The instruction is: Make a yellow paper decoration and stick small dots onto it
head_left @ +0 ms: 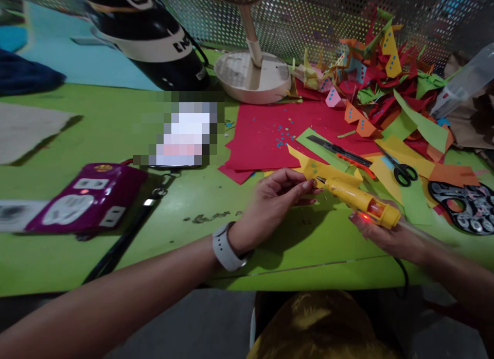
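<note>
My left hand (276, 197), with a pale watch strap at the wrist, has its thumb and fingers pinched together on a folded piece of yellow paper (311, 166) that bears a few greenish dots. Wrapped round a yellow hot glue gun (353, 198) is my right hand (389, 238); a red light glows on the gun's underside. The metal nozzle points left and sits right at my left fingertips, where I cannot tell if it touches the paper. Just beyond lie a utility knife (339, 152) and black-handled scissors (401, 171), both on coloured paper scraps.
Red paper sheets (262, 132) sprinkled with small dots cover the middle. A heap of coloured paper cutouts (386, 81) stands at the back right. Farther left are a fan base (252, 78), a dark tumbler (154, 45), a blurred-out phone (185, 137) and a purple power strip (87, 199).
</note>
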`<action>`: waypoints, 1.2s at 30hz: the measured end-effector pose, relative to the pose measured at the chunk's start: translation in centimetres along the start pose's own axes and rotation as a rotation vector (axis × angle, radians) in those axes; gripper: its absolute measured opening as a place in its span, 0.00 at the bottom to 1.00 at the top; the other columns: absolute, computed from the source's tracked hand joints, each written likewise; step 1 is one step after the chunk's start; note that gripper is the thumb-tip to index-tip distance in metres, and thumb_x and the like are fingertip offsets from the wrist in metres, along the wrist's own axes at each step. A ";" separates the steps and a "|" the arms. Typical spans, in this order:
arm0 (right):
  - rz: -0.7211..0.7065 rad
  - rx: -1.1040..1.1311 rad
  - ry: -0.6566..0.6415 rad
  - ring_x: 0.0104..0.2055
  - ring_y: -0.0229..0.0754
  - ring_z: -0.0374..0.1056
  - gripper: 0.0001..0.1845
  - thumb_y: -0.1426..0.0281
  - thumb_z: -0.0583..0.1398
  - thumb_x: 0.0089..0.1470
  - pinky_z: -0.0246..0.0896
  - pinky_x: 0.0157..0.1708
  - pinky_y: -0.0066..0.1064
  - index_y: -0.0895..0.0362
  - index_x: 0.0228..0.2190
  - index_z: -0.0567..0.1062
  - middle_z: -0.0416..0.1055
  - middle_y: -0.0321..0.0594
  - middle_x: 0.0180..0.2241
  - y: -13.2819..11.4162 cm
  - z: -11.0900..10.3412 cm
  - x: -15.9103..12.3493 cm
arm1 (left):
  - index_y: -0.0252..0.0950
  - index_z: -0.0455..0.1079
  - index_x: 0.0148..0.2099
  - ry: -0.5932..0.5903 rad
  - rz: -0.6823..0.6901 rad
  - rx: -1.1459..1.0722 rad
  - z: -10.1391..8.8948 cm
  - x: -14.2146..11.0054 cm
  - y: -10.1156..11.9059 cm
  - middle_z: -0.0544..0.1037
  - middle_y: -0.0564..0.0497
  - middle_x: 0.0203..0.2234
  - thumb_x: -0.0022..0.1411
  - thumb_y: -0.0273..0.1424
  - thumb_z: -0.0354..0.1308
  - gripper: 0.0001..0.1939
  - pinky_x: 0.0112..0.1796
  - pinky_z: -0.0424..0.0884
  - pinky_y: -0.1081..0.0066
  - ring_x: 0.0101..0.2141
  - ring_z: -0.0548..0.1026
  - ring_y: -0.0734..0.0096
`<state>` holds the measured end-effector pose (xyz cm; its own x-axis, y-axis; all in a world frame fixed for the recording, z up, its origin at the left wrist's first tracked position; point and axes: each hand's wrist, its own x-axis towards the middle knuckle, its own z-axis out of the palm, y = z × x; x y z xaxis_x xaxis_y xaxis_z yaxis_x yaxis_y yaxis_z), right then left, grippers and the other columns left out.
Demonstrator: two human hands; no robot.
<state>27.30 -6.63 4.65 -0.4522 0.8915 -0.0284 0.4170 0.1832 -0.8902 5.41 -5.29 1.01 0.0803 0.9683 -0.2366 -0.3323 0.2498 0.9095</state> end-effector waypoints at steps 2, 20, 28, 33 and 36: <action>0.003 0.018 0.011 0.19 0.34 0.53 0.11 0.65 0.61 0.54 0.56 0.18 0.29 0.51 0.25 0.64 0.57 0.29 0.19 0.1 0.1 0.0 | 0.36 0.70 0.33 -0.012 0.003 0.003 -0.1 0.0 -0.1 0.83 0.52 0.29 0.46 0.39 0.73 0.19 0.33 0.79 0.71 0.33 0.82 0.66; 0.059 0.083 0.028 0.19 0.32 0.50 0.15 0.61 0.63 0.53 0.48 0.17 0.28 0.52 0.25 0.63 0.55 0.28 0.20 0.9 0.5 -0.3 | 0.36 0.70 0.33 -0.017 0.030 0.050 -0.1 0.0 -0.1 0.83 0.52 0.30 0.48 0.40 0.72 0.18 0.34 0.79 0.70 0.33 0.82 0.66; 0.065 0.007 0.035 0.19 0.35 0.51 0.14 0.61 0.62 0.53 0.49 0.17 0.30 0.51 0.25 0.62 0.56 0.30 0.21 1.4 0.4 -0.5 | 0.37 0.70 0.32 -0.004 0.035 0.040 0.0 0.0 -0.1 0.82 0.52 0.29 0.46 0.40 0.73 0.18 0.33 0.80 0.71 0.34 0.82 0.65; 0.046 -0.017 0.035 0.18 0.35 0.51 0.14 0.61 0.61 0.54 0.47 0.15 0.30 0.51 0.25 0.62 0.55 0.30 0.19 1.2 0.3 -0.5 | 0.36 0.70 0.32 -0.012 0.060 0.085 -0.1 0.0 0.0 0.82 0.52 0.30 0.48 0.41 0.72 0.18 0.33 0.80 0.70 0.35 0.82 0.64; 0.002 -0.073 0.049 0.18 0.35 0.52 0.14 0.61 0.61 0.55 0.49 0.16 0.30 0.51 0.25 0.62 0.56 0.30 0.19 0.9 0.3 -0.5 | 0.36 0.71 0.32 0.002 0.081 0.107 -0.2 0.0 -0.1 0.82 0.52 0.29 0.48 0.40 0.72 0.17 0.32 0.80 0.71 0.33 0.82 0.66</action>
<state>27.68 -6.99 3.73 -0.4129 0.9108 -0.0063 0.4747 0.2093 -0.8549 5.22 -5.33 0.86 0.0551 0.9853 -0.1615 -0.2357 0.1700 0.9568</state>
